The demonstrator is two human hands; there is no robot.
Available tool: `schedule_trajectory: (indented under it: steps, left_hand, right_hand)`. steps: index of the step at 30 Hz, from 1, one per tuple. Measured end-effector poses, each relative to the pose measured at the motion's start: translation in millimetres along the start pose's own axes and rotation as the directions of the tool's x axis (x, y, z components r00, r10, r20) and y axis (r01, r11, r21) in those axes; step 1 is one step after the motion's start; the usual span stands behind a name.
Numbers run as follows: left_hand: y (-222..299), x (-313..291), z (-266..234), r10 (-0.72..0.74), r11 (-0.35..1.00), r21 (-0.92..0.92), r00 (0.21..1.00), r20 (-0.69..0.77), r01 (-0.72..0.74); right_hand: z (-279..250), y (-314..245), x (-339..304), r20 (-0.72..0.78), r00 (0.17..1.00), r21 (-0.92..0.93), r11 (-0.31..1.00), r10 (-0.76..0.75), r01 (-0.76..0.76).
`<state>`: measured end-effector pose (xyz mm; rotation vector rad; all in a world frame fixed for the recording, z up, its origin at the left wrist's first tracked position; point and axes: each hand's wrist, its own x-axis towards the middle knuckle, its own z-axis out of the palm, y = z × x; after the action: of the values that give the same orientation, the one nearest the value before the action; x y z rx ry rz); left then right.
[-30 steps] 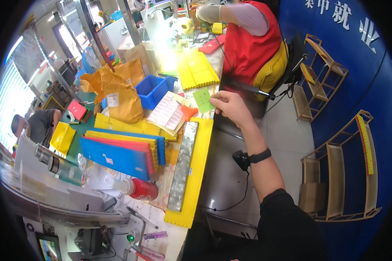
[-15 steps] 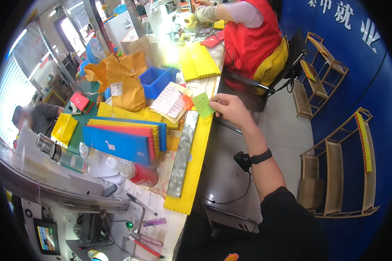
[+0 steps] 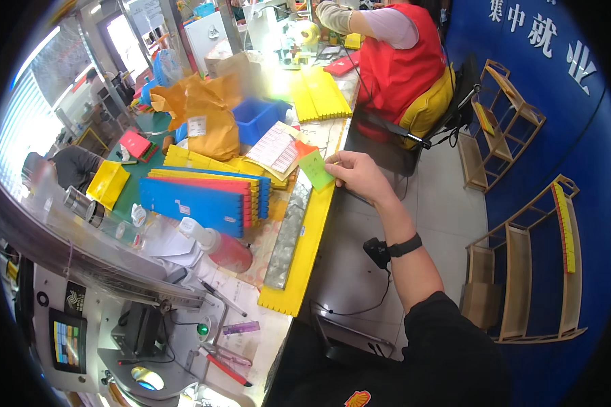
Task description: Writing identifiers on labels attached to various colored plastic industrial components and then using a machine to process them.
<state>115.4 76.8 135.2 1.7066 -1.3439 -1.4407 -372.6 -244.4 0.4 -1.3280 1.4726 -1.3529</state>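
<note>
Between the thumb and fingertips of my right hand (image 3: 360, 175) is the right edge of a green sticky note (image 3: 314, 168). The note hangs over the far end of a grey metal bar (image 3: 288, 237), which lies along a long yellow notched board (image 3: 293, 285) at the table's edge. An orange slip (image 3: 306, 149) shows just behind the note. Beside it lies a sheet with printed rows (image 3: 275, 148). My left hand is out of view.
Left of the bar are a stack of blue, red and yellow boards (image 3: 193, 203), a bottle of red liquid (image 3: 229, 252), pens and pliers (image 3: 227, 366). Farther back are a brown paper bag (image 3: 210, 132) and blue bin (image 3: 258, 122). A person in a red vest (image 3: 400, 68) sits at the far end.
The view has shifted slightly, so the table things appear farther right. The green note stays pinched in my right hand and has tilted a little.
</note>
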Motion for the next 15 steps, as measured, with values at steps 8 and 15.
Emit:
schedule_trajectory:
  steps: [8,15]
  left_hand:
    - [-12,-2,-5,-0.044,0.998,-0.041,0.999,-0.002,0.043]
    - [-3,5,-2,-0.048,0.998,-0.033,0.999,0.012,0.049]
  right_hand:
    - [-7,7,10,-0.059,0.996,-0.082,0.995,-0.064,0.059]
    - [-11,-2,18,-0.099,0.993,-0.089,0.994,-0.072,0.063]
